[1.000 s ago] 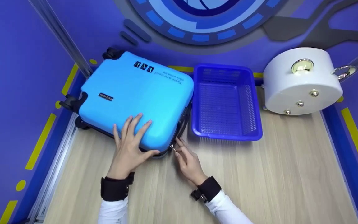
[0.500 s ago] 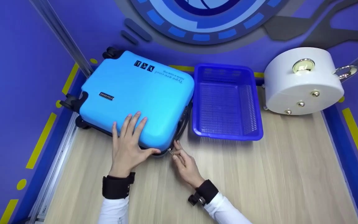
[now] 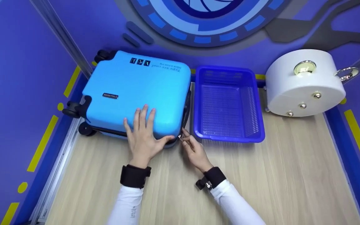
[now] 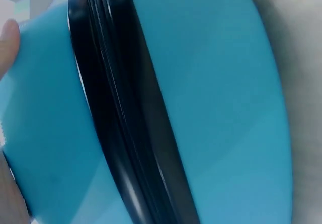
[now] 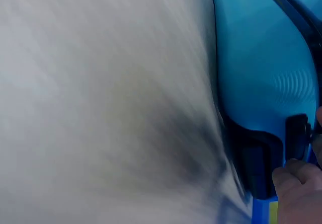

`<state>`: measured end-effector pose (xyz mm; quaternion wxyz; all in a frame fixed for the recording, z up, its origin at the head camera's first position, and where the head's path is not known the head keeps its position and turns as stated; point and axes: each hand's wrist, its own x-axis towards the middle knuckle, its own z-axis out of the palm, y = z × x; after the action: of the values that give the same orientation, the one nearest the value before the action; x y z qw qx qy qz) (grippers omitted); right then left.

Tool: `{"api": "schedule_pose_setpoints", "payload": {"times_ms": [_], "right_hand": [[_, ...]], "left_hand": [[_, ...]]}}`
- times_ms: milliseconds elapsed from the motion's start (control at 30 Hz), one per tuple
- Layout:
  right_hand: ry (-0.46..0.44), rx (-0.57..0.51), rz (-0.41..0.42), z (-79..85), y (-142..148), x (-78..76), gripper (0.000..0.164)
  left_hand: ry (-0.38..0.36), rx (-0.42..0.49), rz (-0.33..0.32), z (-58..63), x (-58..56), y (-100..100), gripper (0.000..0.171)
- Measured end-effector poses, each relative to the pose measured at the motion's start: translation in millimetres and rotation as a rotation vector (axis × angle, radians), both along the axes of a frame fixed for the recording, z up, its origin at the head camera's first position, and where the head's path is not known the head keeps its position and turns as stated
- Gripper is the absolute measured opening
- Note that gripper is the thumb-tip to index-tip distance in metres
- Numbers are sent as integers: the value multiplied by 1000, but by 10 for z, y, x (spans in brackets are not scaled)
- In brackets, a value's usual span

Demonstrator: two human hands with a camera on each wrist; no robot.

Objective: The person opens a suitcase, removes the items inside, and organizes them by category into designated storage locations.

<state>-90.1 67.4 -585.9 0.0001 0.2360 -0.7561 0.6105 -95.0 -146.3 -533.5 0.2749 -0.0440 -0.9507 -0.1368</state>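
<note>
A: Suitcase, where?

B: Blue suitcase lies flat on the wooden table, left part of the head view. Wheels toward the left wall, basket just beside the other end.

A: Hands?

B: Left hand: fingers straight and spread, resting on the top shell, thumb by the seam. Right hand: thumb and finger pinching the zipper pull at the near corner.

A: Handling?

B: Stiff hard shell, I'd say, not fragile. Glossy, so probably slippery under a palm. Bulky; weight unknown, contents unseen. Might skid on the table, so brace near the corner and pinch the pull right at its tab.

A: What's missing?

B: Underside's hidden. Pull is tiny, partly covered by fingers. Left wrist view shows the zip between black trim, but just a fingertip at the edge. Right wrist view crops the fingers and blurs the table; black fittings there, can't tell which is the handle.
</note>
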Motion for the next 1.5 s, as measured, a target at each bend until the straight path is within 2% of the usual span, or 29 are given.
{"api": "schedule_pose_setpoints", "payload": {"times_ms": [167,267,467,567,767,800,967,1200,1367,1500], "right_hand": [[98,32,-29,33,9,48,14],[133,54,-40,43,-4,109,14],[68,72,-38,47,-3,142,14],[34,100,-31,9,8,120,13],[71,106,-50,-307,12,48,9],[78,101,-48,-320,14,47,9],[121,133,-50,-277,20,61,10],[233,278,-77,-196,-33,145,14],[245,325,-85,-174,-76,202,13],[225,321,-94,-194,-91,226,16]], "left_hand": [[-25,6,24,-15,-31,80,111],[-32,22,7,-22,-25,90,111],[-114,81,-97,24,11,35,105],[-135,82,-118,33,23,1,101],[-114,66,-96,2,36,-2,100],[-111,65,-94,2,38,-1,100],[-107,70,-95,6,34,10,99],[-114,61,-92,14,26,33,100],[-112,68,-97,6,31,30,101],[-75,83,-104,-19,22,17,101]]}}
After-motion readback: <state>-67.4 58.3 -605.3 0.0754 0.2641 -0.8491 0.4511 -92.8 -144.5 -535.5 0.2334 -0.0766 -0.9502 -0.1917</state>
